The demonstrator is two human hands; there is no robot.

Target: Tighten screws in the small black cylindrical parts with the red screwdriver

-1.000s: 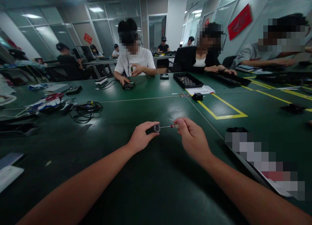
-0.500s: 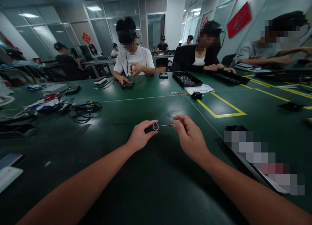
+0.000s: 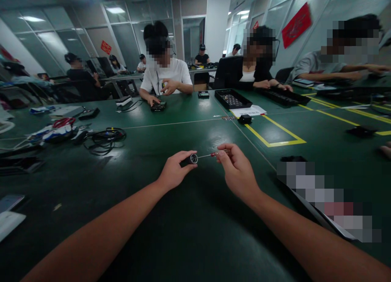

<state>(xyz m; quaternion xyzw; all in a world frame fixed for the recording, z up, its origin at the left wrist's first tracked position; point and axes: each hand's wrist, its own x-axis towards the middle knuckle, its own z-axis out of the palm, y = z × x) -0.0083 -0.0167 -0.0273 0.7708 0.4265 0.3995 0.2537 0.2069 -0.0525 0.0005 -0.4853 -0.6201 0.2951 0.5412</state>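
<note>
My left hand (image 3: pixel 175 170) is closed round a short black cylinder (image 3: pixel 193 159) with a silvery ring at its end, which faces right. Between thumb and fingers, my right hand (image 3: pixel 238 166) grips a screwdriver (image 3: pixel 214 154) with a reddish, see-through handle. Its thin metal shaft points left, and the tip reaches the cylinder's open end; whether it touches a screw inside I cannot tell. Both hands are held above the green table (image 3: pixel 183 241). My left palm hides the back part of the cylinder.
Black cables (image 3: pixel 105 140) lie coiled at the left. A small black block (image 3: pixel 244 119) sits near yellow tape (image 3: pixel 287 144). Farther back is a black tray (image 3: pixel 232 99). A dark-edged board with papers (image 3: pixel 320 198) lies right of my arm. Several co-workers sit across the table.
The fingers of my right hand have shifted on the screwdriver, so more of its handle shows. The shaft is tilted slightly more, and my left hand keeps its hold on the cylinder.
</note>
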